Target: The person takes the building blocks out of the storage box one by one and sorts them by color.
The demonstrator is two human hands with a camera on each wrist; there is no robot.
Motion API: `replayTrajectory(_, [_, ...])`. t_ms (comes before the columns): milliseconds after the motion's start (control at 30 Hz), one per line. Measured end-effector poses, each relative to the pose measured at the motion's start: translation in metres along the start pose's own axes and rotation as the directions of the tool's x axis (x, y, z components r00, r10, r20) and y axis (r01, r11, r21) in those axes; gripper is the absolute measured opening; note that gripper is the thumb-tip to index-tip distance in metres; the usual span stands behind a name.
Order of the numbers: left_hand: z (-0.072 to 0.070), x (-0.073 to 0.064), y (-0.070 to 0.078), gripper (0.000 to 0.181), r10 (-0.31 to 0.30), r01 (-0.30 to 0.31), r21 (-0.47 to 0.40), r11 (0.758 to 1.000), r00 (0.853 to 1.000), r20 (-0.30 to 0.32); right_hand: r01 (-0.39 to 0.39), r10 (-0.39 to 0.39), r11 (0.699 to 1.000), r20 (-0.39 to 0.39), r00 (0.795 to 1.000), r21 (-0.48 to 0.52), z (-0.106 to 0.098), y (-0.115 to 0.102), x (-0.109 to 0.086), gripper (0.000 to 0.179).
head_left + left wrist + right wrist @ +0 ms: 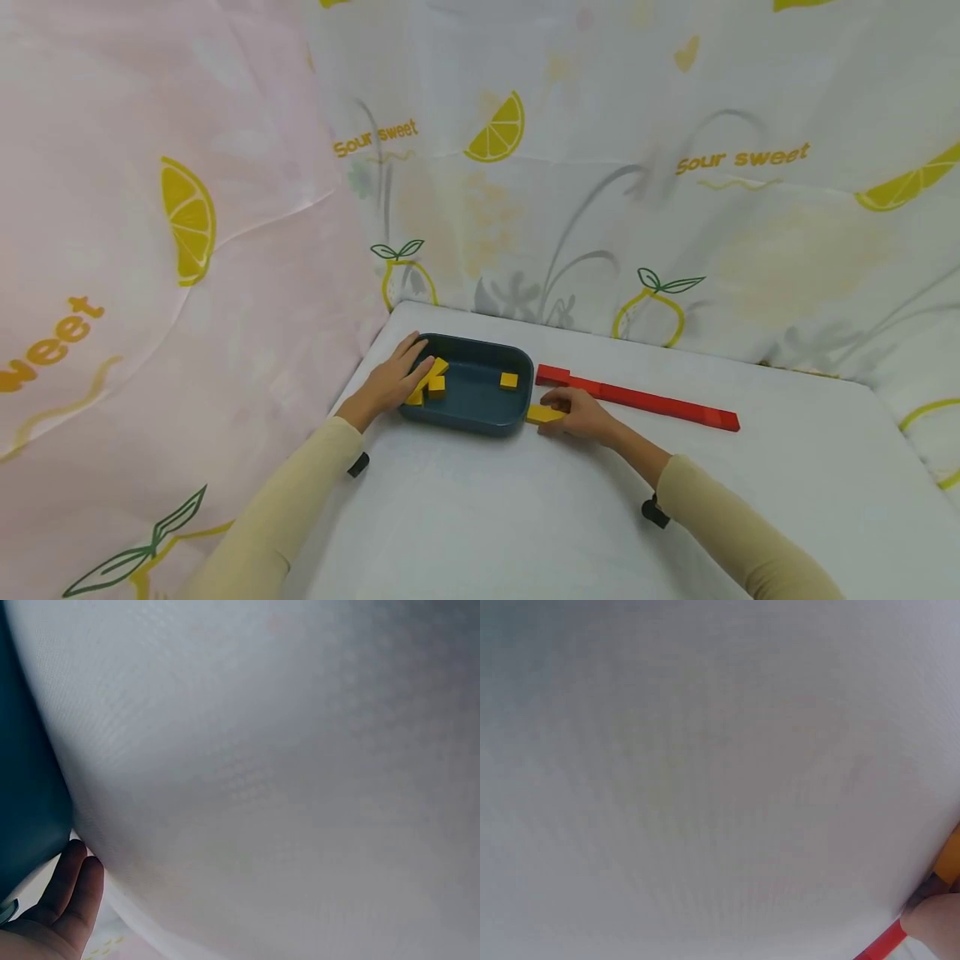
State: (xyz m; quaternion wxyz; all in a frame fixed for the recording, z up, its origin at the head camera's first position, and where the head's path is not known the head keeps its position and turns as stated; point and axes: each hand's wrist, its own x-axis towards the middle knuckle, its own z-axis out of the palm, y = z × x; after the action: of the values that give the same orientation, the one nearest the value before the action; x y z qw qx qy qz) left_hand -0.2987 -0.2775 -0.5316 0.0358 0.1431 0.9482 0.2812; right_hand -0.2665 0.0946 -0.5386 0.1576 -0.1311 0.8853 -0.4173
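A dark blue tray [472, 427] sits on the white table with several yellow blocks [437, 387] piled at its left end and one yellow cube [508, 381] toward its right. My left hand [388, 382] holds the tray's left wall. Its thumb reaches inside over the piled blocks, while fingers [79, 900] lie along the outer side in the left wrist view. Just right of the tray, my right hand [583, 413] pinches a yellow block [542, 414] lying close to the tray's wall. Most of both hands is outside the wrist views.
Behind the right hand, red blocks [660, 402] lie end to end in a long slanting row. White table surface [487, 517] spreads in front. Printed cloth with lemons [495, 133] hangs at the back and along the left side.
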Motion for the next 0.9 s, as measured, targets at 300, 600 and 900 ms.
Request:
replayTrajectory(300, [0.0,-0.001,0.005,0.074,-0.004,0.004,-0.01,1.0,1.0,0.017,0.212,-0.245,0.96,-0.184,0.952,-0.181,-0.01,-0.006,-0.011,0.058])
replayTrajectory(600, [-0.007,0.0,0.003,0.076,0.009,-0.009,0.004,1.0,1.0,0.0,0.455,-0.489,0.869,-0.195,0.85,-0.195,-0.016,-0.052,0.006,0.05])
replayTrajectory(900, [0.0,0.0,0.002,0.073,0.002,-0.002,0.002,1.0,1.0,0.007,0.503,-0.516,0.855,-0.112,0.849,-0.126,0.018,-0.079,0.037,0.062])
